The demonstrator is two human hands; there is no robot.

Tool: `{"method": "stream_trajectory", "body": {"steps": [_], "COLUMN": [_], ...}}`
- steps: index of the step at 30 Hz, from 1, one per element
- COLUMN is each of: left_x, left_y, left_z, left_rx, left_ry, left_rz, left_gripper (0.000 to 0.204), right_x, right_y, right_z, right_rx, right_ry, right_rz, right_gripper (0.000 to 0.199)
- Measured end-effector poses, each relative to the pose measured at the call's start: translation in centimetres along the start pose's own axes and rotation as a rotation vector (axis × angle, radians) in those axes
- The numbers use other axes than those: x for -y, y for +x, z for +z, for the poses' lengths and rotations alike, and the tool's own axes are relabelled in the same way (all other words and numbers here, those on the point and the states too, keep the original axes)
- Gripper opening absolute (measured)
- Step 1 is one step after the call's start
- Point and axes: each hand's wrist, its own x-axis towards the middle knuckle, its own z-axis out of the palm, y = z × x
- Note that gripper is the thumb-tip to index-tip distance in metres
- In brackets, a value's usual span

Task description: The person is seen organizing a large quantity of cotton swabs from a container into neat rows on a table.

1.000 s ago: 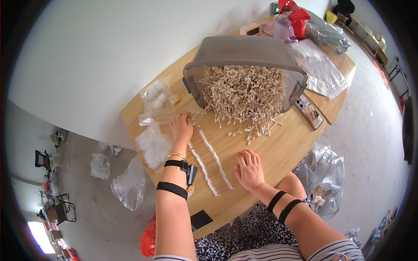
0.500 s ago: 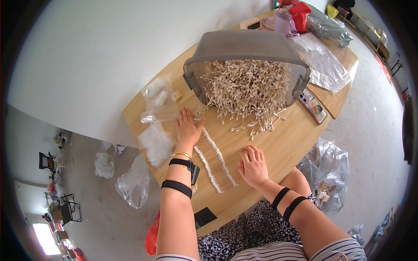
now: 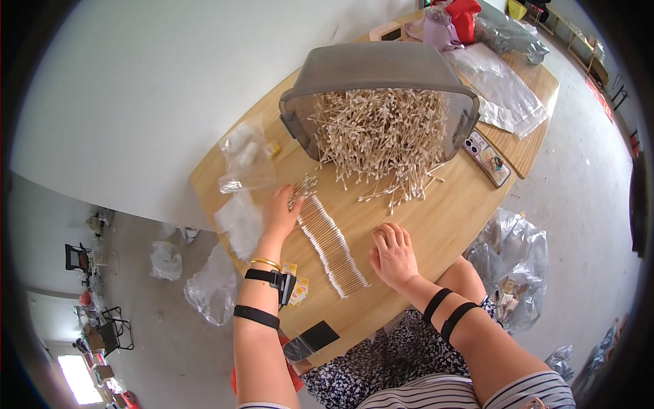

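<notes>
Cotton swabs lie side by side in a long, even row (image 3: pixel 332 245) on the wooden table. At the row's far end, my left hand (image 3: pixel 278 213) curls its fingers and thumb around a small bunch of cotton swabs (image 3: pixel 304 189). My right hand (image 3: pixel 395 255) rests palm down on the table to the right of the row, fingers loosely bent and holding nothing. Beyond both hands, a grey plastic bin (image 3: pixel 381 65) lies tipped on its side with its mouth toward me. A large heap of loose cotton swabs (image 3: pixel 381 129) fills it and spills onto the table.
Clear plastic bags (image 3: pixel 242 221) lie left of my left hand. Small yellow-and-white cards (image 3: pixel 298 290) sit beside my left wrist, and a dark flat piece (image 3: pixel 313 341) is at the near edge. A phone (image 3: pixel 487 158) and plastic sheets (image 3: pixel 504 88) are on the right.
My left hand has drawn back slightly toward me, and its fingers have gone from stretched flat to curled around the small bunch. My right hand stays in place.
</notes>
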Motion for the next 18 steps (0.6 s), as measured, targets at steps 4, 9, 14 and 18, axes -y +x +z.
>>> {"method": "stream_trajectory", "body": {"steps": [4, 9, 14, 18], "left_x": [0.7, -0.2, -1.5, -0.1], "left_y": [-0.3, 0.5, 3.5, 4.1], "left_z": [0.1, 4.9, 4.9, 3.9], "left_rx": [-0.098, -0.223, -0.049, -0.036], "left_ry": [-0.176, 0.256, 0.210, 0.164], "left_rz": [-0.064, -0.004, -0.187, -0.166], "left_gripper": [0.061, 0.080, 0.093, 0.093], "right_x": [-0.2, 0.5, 0.0, 0.4], "right_y": [-0.1, 0.1, 0.0, 0.1], "right_z": [0.1, 0.1, 0.1, 0.2], "right_rx": [0.006, 0.005, -0.006, -0.013], "right_ry": [-0.011, 0.014, 0.009, 0.027], "right_rz": [0.003, -0.011, 0.001, -0.010], "right_gripper": [0.038, 0.038, 0.038, 0.038]}}
